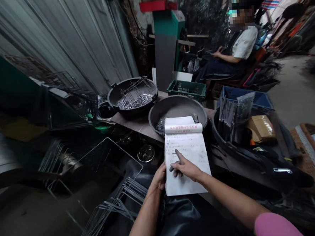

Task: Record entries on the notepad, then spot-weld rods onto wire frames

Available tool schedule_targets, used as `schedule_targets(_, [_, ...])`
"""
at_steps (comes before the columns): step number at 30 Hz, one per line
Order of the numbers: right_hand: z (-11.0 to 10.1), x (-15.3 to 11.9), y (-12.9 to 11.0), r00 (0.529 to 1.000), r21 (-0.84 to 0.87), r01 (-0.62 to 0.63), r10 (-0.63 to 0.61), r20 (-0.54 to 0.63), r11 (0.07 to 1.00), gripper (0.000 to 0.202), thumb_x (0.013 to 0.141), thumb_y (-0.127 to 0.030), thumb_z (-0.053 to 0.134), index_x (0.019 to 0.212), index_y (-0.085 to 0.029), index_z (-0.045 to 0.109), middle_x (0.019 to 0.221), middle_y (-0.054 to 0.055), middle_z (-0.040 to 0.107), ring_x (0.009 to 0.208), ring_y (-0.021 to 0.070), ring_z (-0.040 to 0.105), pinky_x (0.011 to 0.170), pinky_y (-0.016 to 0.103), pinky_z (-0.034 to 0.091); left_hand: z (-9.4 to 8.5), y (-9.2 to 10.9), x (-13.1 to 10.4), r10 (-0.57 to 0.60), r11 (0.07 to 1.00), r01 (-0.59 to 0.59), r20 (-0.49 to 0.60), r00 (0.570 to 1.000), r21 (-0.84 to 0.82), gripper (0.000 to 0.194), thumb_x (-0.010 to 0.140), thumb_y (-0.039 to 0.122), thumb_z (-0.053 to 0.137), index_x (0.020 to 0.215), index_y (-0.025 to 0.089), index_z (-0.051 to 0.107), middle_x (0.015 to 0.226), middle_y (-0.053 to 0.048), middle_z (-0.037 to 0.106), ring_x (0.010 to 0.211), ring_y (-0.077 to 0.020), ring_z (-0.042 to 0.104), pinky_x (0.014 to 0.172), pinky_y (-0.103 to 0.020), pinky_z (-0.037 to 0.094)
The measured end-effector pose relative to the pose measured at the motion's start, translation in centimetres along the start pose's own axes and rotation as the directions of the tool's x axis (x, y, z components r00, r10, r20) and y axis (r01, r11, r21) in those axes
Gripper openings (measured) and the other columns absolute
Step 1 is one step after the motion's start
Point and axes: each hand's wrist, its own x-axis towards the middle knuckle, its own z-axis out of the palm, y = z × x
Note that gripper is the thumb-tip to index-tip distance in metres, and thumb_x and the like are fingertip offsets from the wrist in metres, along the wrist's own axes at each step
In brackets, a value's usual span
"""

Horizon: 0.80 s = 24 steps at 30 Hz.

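Note:
A white paper pad (188,180) with handwritten lines is held over the lap, its top sheet rolled back to show red print. My left hand (160,176) grips the pad's lower left edge, the fingers partly hidden beneath it. Over the page is my right hand (184,166), its index finger stretched toward the written lines and the other fingers loosely curled, with dark smudges on the fingertips. It holds nothing. Just behind the pad's top stands a round grey pan (176,108) with metal pieces inside.
Another dark pan (111,99) holds metal pieces at the left. Bent wire frames (112,206) lie at lower left. A green basket (186,91), a blue crate (260,99) and a brown package (262,128) are beyond. A seated person (245,45) is at upper right.

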Motion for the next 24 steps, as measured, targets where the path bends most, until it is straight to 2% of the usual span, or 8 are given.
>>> schedule_targets(3, [0.8, 1.1, -1.3, 1.000, -0.027, -0.004, 0.005, 0.019, 1.000, 0.085, 0.079, -0.021, 0.051, 0.137, -0.015, -0.011, 0.070, 0.001, 0.064, 0.048, 0.0087, 0.055, 0.041, 0.018, 0.034, -0.2, 0.0, 0.1, -0.026, 0.999, 0.025, -0.037, 0.999, -0.034, 0.019, 0.067, 0.027, 0.064, 0.080, 0.013, 0.061, 0.048, 0.001, 0.055, 0.056, -0.0183, 0.059, 0.059, -0.029, 0.046])
schedule_targets(6, [1.4, 2.0, -2.1, 1.000, -0.011, -0.011, 0.011, 0.016, 1.000, 0.085, 0.079, -0.020, 0.051, 0.137, -0.014, -0.011, 0.068, 0.001, 0.064, 0.046, 0.0086, 0.054, 0.040, 0.017, 0.034, -0.5, -0.1, 0.4, -0.033, 0.998, 0.030, -0.045, 0.998, -0.062, 0.017, 0.065, 0.027, 0.065, 0.063, 0.014, 0.055, 0.050, -0.001, 0.056, 0.058, -0.0183, 0.059, 0.061, -0.029, 0.046])
schedule_targets(10, [1.6, 3.0, -2.2, 1.000, 0.042, -0.024, 0.024, 0.018, 0.999, 0.085, 0.079, -0.019, 0.052, 0.137, -0.014, -0.011, 0.072, 0.002, 0.066, 0.046, 0.0084, 0.054, 0.039, 0.017, 0.033, -0.7, -0.1, 0.6, -0.033, 0.996, 0.026, -0.078, 0.996, -0.086, 0.020, 0.065, 0.023, 0.065, 0.057, 0.015, 0.048, 0.060, -0.004, 0.061, 0.063, -0.0192, 0.061, 0.063, -0.030, 0.047])
schedule_targets(14, [1.7, 3.7, -2.1, 1.000, 0.072, -0.028, 0.028, 0.002, 0.997, 0.085, 0.079, -0.019, 0.052, 0.137, -0.014, -0.010, 0.073, 0.003, 0.067, 0.047, 0.0084, 0.054, 0.038, 0.016, 0.033, -0.8, -0.1, 0.7, -0.068, 0.992, 0.058, -0.099, 0.993, -0.108, 0.016, 0.068, 0.028, 0.063, 0.070, 0.014, 0.055, 0.068, -0.007, 0.065, 0.067, -0.0218, 0.062, 0.064, -0.032, 0.048])
schedule_targets(19, [1.8, 4.3, -2.7, 1.000, 0.100, -0.021, 0.021, -0.007, 0.995, 0.087, 0.078, -0.019, 0.053, 0.136, -0.015, -0.011, 0.074, 0.003, 0.067, 0.046, 0.0087, 0.055, 0.038, 0.016, 0.033, -0.8, -0.1, 0.8, -0.116, 0.989, 0.103, -0.120, 0.986, -0.107, 0.035, 0.071, 0.035, 0.062, 0.097, 0.012, 0.059, 0.074, -0.009, 0.068, 0.068, -0.0230, 0.064, 0.065, -0.033, 0.048])
schedule_targets(24, [1.7, 4.5, -3.2, 1.000, 0.166, -0.024, 0.027, -0.015, 0.986, 0.091, 0.077, -0.024, 0.056, 0.136, -0.017, -0.013, 0.077, 0.003, 0.067, 0.046, 0.0085, 0.055, 0.038, 0.016, 0.033, -0.5, 0.0, 0.6, -0.069, 0.996, 0.061, -0.127, 0.989, -0.068, 0.042, 0.070, 0.027, 0.063, 0.109, 0.015, 0.055, 0.077, -0.008, 0.069, 0.067, -0.0226, 0.064, 0.066, -0.033, 0.049])
